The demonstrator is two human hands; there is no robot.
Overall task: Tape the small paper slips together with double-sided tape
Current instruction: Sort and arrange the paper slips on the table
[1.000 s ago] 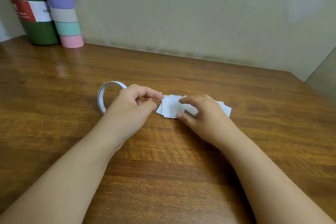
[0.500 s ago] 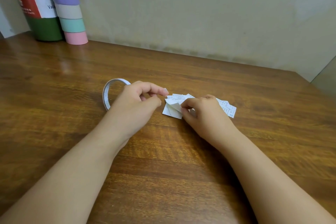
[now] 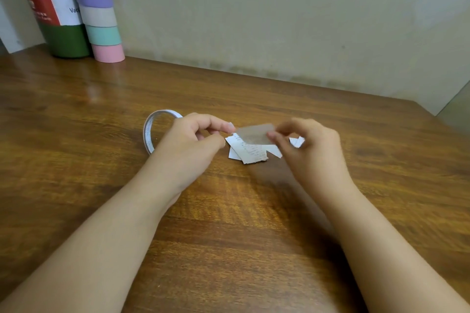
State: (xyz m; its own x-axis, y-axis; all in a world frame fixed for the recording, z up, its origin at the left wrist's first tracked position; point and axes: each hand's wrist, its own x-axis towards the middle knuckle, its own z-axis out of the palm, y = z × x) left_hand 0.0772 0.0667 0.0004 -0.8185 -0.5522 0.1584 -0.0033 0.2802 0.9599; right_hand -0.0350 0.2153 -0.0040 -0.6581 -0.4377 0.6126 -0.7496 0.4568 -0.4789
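A small pile of white printed paper slips (image 3: 250, 151) lies on the wooden table (image 3: 229, 223). My right hand (image 3: 312, 150) pinches one slip (image 3: 255, 132) by its right edge and holds it lifted above the pile; it is blurred. My left hand (image 3: 193, 145) hovers just left of the lifted slip with thumb and forefinger pinched together, and whether something small sits between them I cannot tell. The thin double-sided tape roll (image 3: 151, 132) stands on edge behind my left hand, partly hidden by it.
A dark green bottle (image 3: 54, 7) with a red and white label and a stack of pastel tape rolls (image 3: 98, 10) stand at the far left against the wall. The table's right corner (image 3: 422, 107) lies beyond my right hand.
My right hand has picked one slip off the pile and raised it. My left hand has stayed beside the pile, fingers still pinched.
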